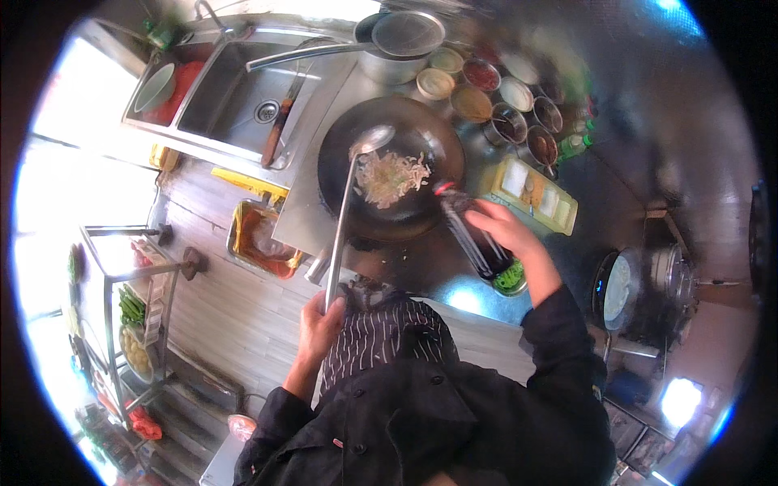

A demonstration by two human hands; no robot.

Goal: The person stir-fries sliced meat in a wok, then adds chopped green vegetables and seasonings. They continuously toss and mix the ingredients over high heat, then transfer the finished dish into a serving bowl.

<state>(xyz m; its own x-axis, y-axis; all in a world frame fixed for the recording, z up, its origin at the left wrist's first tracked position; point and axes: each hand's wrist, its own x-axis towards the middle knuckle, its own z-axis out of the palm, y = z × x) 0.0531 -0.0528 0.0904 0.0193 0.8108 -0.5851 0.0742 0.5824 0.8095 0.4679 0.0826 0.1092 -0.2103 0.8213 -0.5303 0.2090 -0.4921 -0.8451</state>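
Head view: we note a round black wok (391, 166) set into a steel counter (312, 206), holding a loose heap of pale shredded strips (391, 176) near its centre. Our left hand (318, 324) is wrapped in a fist around the end of a long, thin metal ladle handle (340, 235); the shiny rounded ladle bowl (373, 139) lies over the wok's upper left part, at the edge of the strips. Our right hand (506, 231) is curled around a dark glossy bottle (478, 239), tilted with its red-capped neck (444, 188) at the wok's right rim. A green label shows at the bottle's base. Behind the wok sits a cluster of small round bowls (486, 89) with red, tan and dark contents, plus a flat round metal strainer (408, 34) on a pot. A rectangular steel sink (243, 93) with a curved tap lies to the left. Sleeves are black; the apron is striped.
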